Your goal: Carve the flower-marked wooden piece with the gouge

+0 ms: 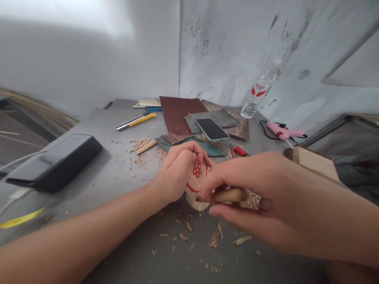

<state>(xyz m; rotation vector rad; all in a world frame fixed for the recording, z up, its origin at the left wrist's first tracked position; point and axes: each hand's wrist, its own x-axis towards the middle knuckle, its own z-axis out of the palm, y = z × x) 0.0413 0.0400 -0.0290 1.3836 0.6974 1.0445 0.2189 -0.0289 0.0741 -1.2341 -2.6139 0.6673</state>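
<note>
A pale piece of wood (196, 182) with a red flower and red curved lines drawn on it stands at the middle of the grey table. My left hand (180, 167) is closed around its far left side. In my right hand (251, 189) is a carving tool with a rounded wooden handle (229, 195), gripped between thumb and fingers. Its working end points at the near part of the wood, where my fingers partly hide it. Wood shavings (217, 234) lie scattered around and below the wood.
Behind my hands, a phone (212, 129) rests on sandpaper sheets (182, 112). A yellow utility knife (136, 120) lies left of them. A dark device (59, 159) stands at left. At right are a water bottle (258, 94), a pink glue gun (284, 131) and a wooden block (315, 162).
</note>
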